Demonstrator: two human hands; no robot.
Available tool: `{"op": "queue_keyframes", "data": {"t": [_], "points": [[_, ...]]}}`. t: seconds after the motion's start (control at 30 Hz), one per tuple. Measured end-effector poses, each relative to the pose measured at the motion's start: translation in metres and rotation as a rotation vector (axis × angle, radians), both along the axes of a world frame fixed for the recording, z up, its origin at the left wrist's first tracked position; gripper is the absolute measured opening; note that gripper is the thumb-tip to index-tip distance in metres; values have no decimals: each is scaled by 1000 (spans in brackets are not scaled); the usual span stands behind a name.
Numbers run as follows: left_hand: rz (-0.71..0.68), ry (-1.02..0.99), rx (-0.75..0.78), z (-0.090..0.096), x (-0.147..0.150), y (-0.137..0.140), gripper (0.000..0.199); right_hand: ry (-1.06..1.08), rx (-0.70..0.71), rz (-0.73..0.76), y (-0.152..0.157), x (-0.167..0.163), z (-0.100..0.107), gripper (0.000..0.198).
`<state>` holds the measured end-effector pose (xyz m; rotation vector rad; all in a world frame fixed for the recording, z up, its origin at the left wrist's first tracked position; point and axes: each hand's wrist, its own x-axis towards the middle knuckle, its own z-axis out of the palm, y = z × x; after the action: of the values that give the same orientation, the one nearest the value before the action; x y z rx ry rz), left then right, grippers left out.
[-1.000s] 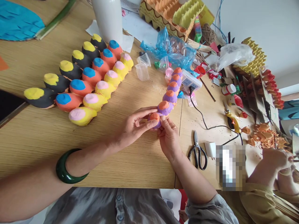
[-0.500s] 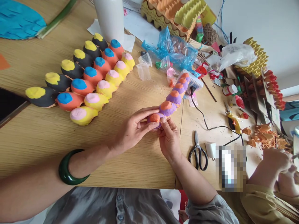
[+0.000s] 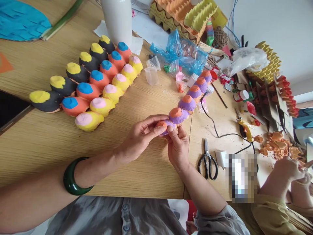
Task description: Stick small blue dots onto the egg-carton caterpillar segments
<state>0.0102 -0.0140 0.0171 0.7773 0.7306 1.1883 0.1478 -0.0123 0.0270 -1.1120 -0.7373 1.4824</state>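
Note:
Both my hands hold the near end of a strip of egg-carton cups (image 3: 186,103), coated in purple with orange tips. My left hand (image 3: 144,133) pinches the nearest cup from the left, thumb on its top. From the right, my right hand (image 3: 178,143) grips the same end, its thumb pressed against the purple side. The strip's far end tilts away over the table. To the left lie three similar rows side by side: a black row with yellow tips (image 3: 77,72), an orange row with blue tips (image 3: 96,78) and a yellow row with pink tips (image 3: 111,91).
Scissors (image 3: 207,160) lie right of my right hand, near a white plug adapter (image 3: 220,159) and a black cord (image 3: 212,122). Egg trays (image 3: 176,19) and a blue plastic bag (image 3: 181,54) fill the back. Another person's hands (image 3: 290,171) work at the right.
The far end of the purple strip has swung up and to the right, showing more of its cups. My hands keep their grip on the near end. The other person's hands shifted slightly.

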Motion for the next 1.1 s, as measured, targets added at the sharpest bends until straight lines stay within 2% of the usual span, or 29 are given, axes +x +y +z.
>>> {"op": "queue_keyframes", "data": {"t": [0.13, 0.33, 0.5, 0.63, 0.7, 0.8, 0.87, 0.93, 1.0, 1.1], "points": [[5, -58, -56, 1, 1, 0, 39, -46, 18, 5, 0, 1, -2, 36], [41, -50, -80, 2, 2, 2, 32, -48, 64, 41, 0, 4, -7, 28], [59, -38, -115, 6, 3, 5, 32, -71, 56, 52, 0, 4, -10, 30], [94, 31, -74, 3, 2, 6, 26, -66, 45, 51, 0, 2, -7, 30], [79, 44, -42, 2, -1, 7, 32, -43, 29, 47, 2, 2, -4, 30], [12, 139, 47, 6, -10, 10, 45, -14, -3, 67, 6, 4, -1, 29], [22, 355, 198, 11, -17, 13, 45, -8, -17, 97, 8, 6, 0, 30], [84, 554, 414, 15, -23, 16, 47, -8, -17, 111, 10, 9, -1, 29], [124, 672, 552, 17, -27, 18, 45, -14, -15, 117, 11, 11, -2, 27], [126, 725, 615, 17, -27, 19, 37, -24, -9, 132, 11, 12, -3, 27]]}}
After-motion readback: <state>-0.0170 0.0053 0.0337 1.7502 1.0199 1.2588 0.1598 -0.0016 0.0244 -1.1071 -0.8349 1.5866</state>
